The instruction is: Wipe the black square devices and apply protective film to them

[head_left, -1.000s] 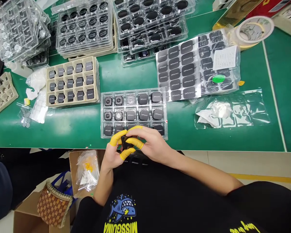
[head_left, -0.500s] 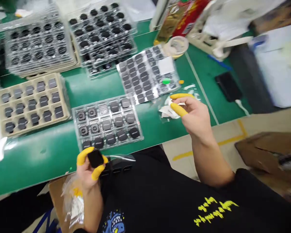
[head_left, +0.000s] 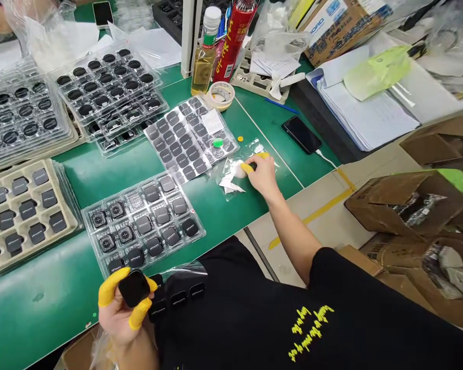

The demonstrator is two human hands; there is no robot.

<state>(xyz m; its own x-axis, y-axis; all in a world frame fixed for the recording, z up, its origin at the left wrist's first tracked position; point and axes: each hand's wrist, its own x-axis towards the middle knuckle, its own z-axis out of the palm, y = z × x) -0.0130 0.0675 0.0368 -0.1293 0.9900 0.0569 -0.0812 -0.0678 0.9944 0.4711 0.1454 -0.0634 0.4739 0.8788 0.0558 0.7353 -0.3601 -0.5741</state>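
My left hand (head_left: 119,313), in yellow finger cots, grips a square black smartwatch body (head_left: 134,289) by its edges, glossy face up. At the right, my right hand (head_left: 263,174), also in yellow finger cots, is over a clear plastic bag with crumpled white wipes (head_left: 231,180). Its thumb and index finger are apart, the thumb tip at the wipes. A clear tray (head_left: 198,226) in front of me holds dark square pieces, several showing round sensor backs. Behind my left hand, a clear film with black squares (head_left: 178,299) lies against my lap.
Beige trays of dark pieces (head_left: 75,218) stand at left, with stacked clear trays (head_left: 158,105) behind. Sticker sheets (head_left: 183,172), a tape roll (head_left: 227,105), a bottle (head_left: 202,69) and a red can (head_left: 235,38) are farther back. A phone (head_left: 301,134) with cable lies right; cardboard boxes (head_left: 393,205) stand beyond.
My right hand has come down to the white wipes, its thumb now at them. My left hand still holds the smartwatch body. The view has shifted, showing more of the right side.
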